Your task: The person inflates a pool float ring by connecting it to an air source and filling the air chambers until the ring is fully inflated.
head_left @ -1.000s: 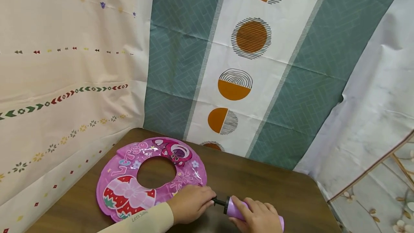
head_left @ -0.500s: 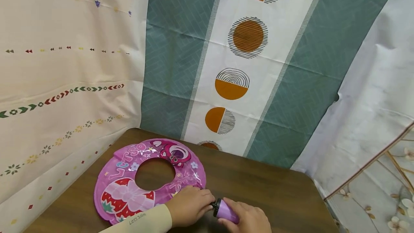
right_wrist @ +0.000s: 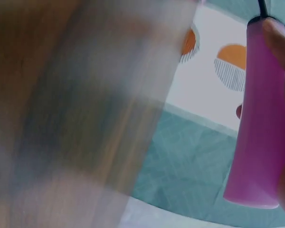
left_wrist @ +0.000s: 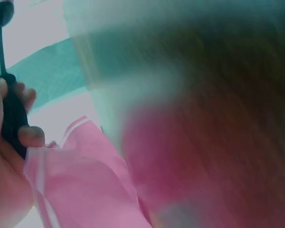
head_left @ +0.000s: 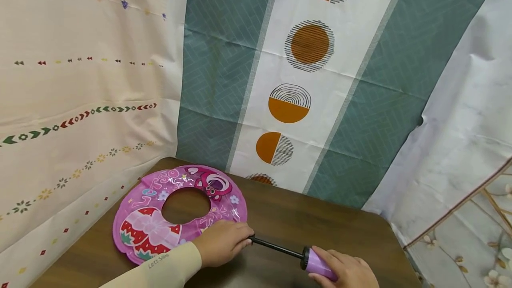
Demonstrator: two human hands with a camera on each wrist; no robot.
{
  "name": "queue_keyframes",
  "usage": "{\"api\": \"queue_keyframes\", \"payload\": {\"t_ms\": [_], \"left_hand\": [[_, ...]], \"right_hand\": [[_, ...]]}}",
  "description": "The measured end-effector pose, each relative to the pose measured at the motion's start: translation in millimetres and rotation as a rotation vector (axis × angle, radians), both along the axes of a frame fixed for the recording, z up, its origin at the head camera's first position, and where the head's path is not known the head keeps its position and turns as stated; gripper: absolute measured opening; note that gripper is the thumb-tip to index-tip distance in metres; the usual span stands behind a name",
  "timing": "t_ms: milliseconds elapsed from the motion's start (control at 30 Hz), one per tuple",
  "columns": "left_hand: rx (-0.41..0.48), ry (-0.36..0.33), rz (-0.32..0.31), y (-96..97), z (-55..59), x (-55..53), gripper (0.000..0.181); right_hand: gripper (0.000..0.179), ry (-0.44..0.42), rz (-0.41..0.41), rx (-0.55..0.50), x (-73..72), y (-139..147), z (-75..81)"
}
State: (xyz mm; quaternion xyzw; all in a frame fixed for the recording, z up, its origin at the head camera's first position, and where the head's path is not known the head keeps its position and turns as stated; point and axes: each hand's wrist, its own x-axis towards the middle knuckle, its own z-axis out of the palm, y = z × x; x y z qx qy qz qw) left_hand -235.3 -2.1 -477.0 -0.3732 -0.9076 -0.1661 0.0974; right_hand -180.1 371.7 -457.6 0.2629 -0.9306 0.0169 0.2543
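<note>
A pink inflatable swim ring (head_left: 236,201), printed with a bear and strawberries, lies on the left of the table. Beside its near right edge my left hand (head_left: 223,242) grips the black handle (left_wrist: 13,114) of a hand pump. Most of that handle is hidden in the head view. My right hand (head_left: 348,272) is wrapped around the pump's purple barrel (right_wrist: 259,123). Between the hands a long stretch of black rod (head_left: 278,247) shows. Whether the pump's nozzle joins the ring cannot be seen, as the left hand covers that spot.
The brown wooden table (head_left: 320,217) ends at a green and white patterned cloth (head_left: 216,79) hung behind it. A cream cloth (head_left: 88,83) hangs along the left side, and a white floral one (head_left: 460,146) along the right.
The pump's rod went from short to nearly hidden as the right hand pushed the barrel leftward. Now the barrel is drawn right, the rod is long, and left hand and ring sit slightly further left.
</note>
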Motion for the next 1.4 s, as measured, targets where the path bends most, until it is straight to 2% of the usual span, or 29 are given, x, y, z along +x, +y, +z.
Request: {"api": "queue_keyframes", "payload": {"t_ms": [167, 367, 433, 600, 767, 900, 1000, 1133, 1200, 1333, 1400], "left_hand": [[0.001, 0.014, 0.001, 1.1, 0.4, -0.2, 0.022], [-0.002, 0.106, -0.075, 17.5, -4.5, 9.8, 0.024], [-0.004, 0.138, -0.078, 21.8, -5.5, 12.9, 0.022], [-0.015, 0.178, -0.05, 25.4, -6.6, 15.1, 0.013], [-0.024, 0.163, -0.069, 28.8, -6.3, 11.4, 0.018], [-0.004, 0.116, -0.091, 25.1, -6.0, 9.8, 0.018], [0.006, 0.088, -0.083, 18.8, -4.3, 8.2, 0.018], [-0.007, 0.051, -0.072, 11.3, -2.9, 3.8, 0.023], [-0.01, 0.032, -0.061, 7.1, -4.8, 1.9, 0.024], [-0.005, 0.034, -0.042, -2.6, -9.6, -0.4, 0.026], [-0.002, 0.033, -0.042, -5.5, -10.4, -1.7, 0.026]], "right_hand": [[0.071, 0.076, 0.023, 0.014, -2.5, 0, -2.2], [0.072, 0.183, 0.11, 0.009, -6.2, -47, -12.3], [0.072, 0.212, 0.119, -0.006, -7.3, -64, -15.9], [0.071, 0.27, 0.085, -0.044, -8.4, -92, -26.1], [0.075, 0.322, 0.073, -0.049, -11.1, -94, -31.1], [0.081, 0.262, 0.096, 0.007, -9.6, -84, -26.7], [0.083, 0.174, 0.076, 0.051, -7.3, -72, -20.3], [0.076, 0.031, 0.035, 0.084, -5.6, -50, -13.1], [0.073, -0.013, 0.049, 0.087, -6.3, -36, -11.5], [0.07, -0.037, 0.1, 0.067, -9.0, -7, -11.2], [0.071, -0.019, 0.124, 0.062, -10.1, 5, -11.2]]}}
